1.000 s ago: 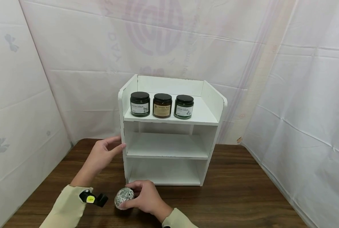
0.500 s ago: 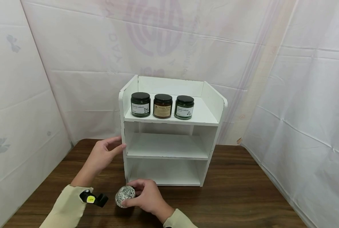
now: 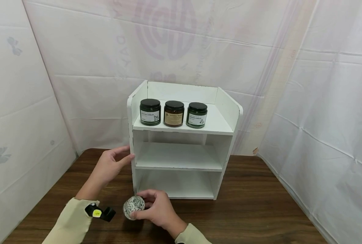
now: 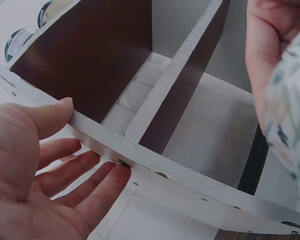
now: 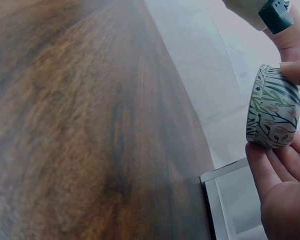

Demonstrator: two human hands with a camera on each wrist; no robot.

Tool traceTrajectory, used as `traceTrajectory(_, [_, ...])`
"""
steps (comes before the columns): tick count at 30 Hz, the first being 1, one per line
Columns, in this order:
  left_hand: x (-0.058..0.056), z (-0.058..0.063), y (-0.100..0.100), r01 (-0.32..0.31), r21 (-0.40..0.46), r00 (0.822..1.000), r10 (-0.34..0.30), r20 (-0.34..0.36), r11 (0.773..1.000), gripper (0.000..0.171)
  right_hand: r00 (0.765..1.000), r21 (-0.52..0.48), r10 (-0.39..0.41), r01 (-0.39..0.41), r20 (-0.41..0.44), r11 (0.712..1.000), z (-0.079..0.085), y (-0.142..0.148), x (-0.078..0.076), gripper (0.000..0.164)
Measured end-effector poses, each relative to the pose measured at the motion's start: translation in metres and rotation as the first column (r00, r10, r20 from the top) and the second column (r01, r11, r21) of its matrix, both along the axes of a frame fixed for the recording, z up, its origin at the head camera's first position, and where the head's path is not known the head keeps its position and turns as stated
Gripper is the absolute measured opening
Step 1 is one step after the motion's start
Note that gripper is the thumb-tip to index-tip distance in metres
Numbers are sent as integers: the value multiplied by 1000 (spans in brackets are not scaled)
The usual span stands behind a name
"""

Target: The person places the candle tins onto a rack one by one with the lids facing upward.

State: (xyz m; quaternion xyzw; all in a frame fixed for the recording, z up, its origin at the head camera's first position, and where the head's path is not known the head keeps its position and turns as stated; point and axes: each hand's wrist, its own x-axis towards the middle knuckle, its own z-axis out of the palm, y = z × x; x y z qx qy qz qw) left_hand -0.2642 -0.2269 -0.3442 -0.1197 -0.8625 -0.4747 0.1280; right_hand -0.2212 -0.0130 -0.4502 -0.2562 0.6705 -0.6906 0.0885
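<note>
A small round tin point(image 3: 133, 207) with a leaf-and-flower print is gripped by my right hand point(image 3: 158, 210), in front of the shelf's lower left corner. In the right wrist view, the thumb is on one side of the patterned tin point(image 5: 274, 107) and the fingers on the other. My left hand point(image 3: 110, 166) rests at the left side panel of the white shelf unit point(image 3: 181, 167). The left wrist view shows its thumb on the panel's front edge and its loosely extended fingers point(image 4: 85, 172) against the outer face.
Three dark-lidded candle jars line the top shelf's front: a green one point(image 3: 150, 112) at left, an amber one point(image 3: 173, 114) in the middle, another green one point(image 3: 196, 115) at right. The shelf stands on a dark wooden table point(image 3: 254, 203), with white curtains point(image 3: 92, 101) behind and beside it.
The tin has shifted slightly upward in the head view, together with my right hand. My left hand has kept its place at the shelf's side.
</note>
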Motion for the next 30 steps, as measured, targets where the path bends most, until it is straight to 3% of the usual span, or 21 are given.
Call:
traceTrajectory(23, [1,1,0,1,10,1000,-1,-6,1000,58,997,-150,49,-39,67,988,11,0,2,55])
traceTrajectory(30, [0,0,0,-1,3,1000,1,-2,1000,60,997,-156,46,-36,58,987,13,1,1,53])
